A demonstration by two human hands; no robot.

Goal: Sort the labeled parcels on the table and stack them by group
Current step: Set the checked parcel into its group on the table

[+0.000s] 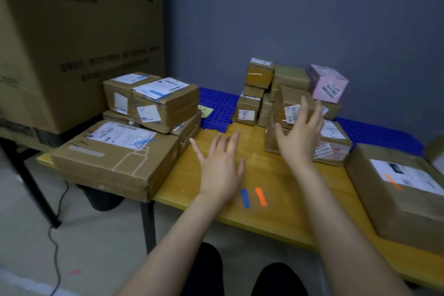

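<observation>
Brown labeled parcels cover a yellow table (242, 214). At the left, a large flat parcel (115, 158) with blue tape lies under a stack of smaller ones (165, 103). A cluster of small parcels (259, 74) and a pink box (328, 84) stands at the back middle. A tilted small brown parcel (287, 103) rests on another parcel (336, 144). My right hand (300, 137) is spread just in front of the tilted parcel, fingers straight. Over the bare tabletop hovers my left hand (221, 166), fingers spread and holding nothing.
A big parcel (403, 190) with orange tape lies at the right edge. Blue (245, 198) and orange (261, 196) tape strips mark the table's front. Blue plastic grids (218, 108) lie at the back. A huge carton (79, 38) stands at the left.
</observation>
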